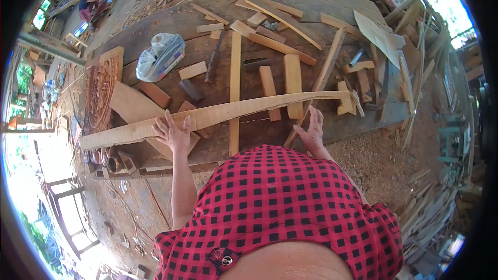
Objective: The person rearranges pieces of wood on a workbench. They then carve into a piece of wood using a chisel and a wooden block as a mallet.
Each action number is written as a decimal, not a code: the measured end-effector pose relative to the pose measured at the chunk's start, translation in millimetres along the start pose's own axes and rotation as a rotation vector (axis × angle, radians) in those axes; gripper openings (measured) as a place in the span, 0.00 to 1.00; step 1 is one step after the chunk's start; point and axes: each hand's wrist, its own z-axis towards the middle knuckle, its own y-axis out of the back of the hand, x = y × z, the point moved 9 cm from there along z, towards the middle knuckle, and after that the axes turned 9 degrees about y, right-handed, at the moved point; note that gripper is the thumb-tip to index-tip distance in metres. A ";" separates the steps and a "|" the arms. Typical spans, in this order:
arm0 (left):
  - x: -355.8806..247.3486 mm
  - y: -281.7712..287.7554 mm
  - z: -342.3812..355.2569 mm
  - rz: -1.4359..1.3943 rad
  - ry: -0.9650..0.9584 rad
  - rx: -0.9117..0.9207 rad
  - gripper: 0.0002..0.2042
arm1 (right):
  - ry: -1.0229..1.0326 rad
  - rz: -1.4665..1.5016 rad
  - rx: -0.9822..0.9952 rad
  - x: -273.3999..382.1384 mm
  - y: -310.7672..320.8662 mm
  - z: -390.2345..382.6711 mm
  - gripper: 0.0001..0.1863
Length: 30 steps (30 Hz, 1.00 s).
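Observation:
A long curved pale wooden plank [223, 114] lies across the front of a dark wooden workbench [171, 26]. My left hand [174, 134] rests flat on the plank near its left part, fingers spread. Near the bench's front edge my right hand [313, 130] lies open on the bench top just below the plank, beside a slanted thin wooden strip [322, 78]. Neither hand grips anything.
Several wood offcuts and blocks [293, 78] litter the bench, along with a clear plastic bag [161, 56] and a dark chisel-like tool [213, 59]. A carved round panel [101, 91] lies at the left. Sawdust covers the ground; scrap wood piles up at the right [430, 212].

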 end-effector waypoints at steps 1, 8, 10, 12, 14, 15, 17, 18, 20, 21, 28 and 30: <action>-1.1 -2.2 0.8 -0.002 0.003 0.014 0.43 | -0.010 0.000 0.001 -0.7 1.2 -1.2 0.48; -0.2 -3.1 1.5 -0.011 -0.007 0.020 0.43 | -0.064 -0.018 0.003 -0.3 5.9 -7.8 0.46; -1.8 -4.3 0.8 -0.012 -0.021 0.030 0.44 | -0.060 -0.015 0.012 -0.2 4.6 -8.0 0.44; 4.3 -0.4 1.6 -0.031 -0.006 -0.007 0.43 | -0.048 -0.015 -0.021 1.7 7.5 -7.9 0.41; 1.7 -1.2 0.9 -0.034 -0.017 -0.007 0.43 | -0.047 -0.013 -0.024 3.6 10.3 -8.2 0.37; 0.7 -1.5 0.9 -0.030 -0.015 -0.007 0.43 | -0.051 -0.015 -0.028 5.1 12.1 -8.9 0.37; 0.6 -2.8 1.8 -0.025 -0.016 -0.006 0.43 | -0.103 0.019 -0.054 4.2 16.1 -11.4 0.29; -0.8 -3.8 2.0 -0.023 -0.028 -0.019 0.43 | -0.108 0.018 -0.059 0.4 15.6 -13.5 0.29; -2.8 -5.2 2.9 -0.020 -0.049 -0.032 0.43 | -0.033 0.007 -0.125 -2.1 17.9 -16.3 0.16; 0.2 -5.3 3.0 -0.023 -0.047 -0.042 0.43 | -0.037 0.007 -0.127 -1.5 18.2 -15.8 0.16; 2.1 -6.5 4.3 -0.013 -0.041 -0.054 0.43 | 0.018 0.080 -0.193 10.9 25.5 -9.2 0.06; 6.4 -4.4 2.7 -0.006 -0.018 -0.042 0.43 | 0.023 0.131 -0.176 15.5 21.1 -5.7 0.08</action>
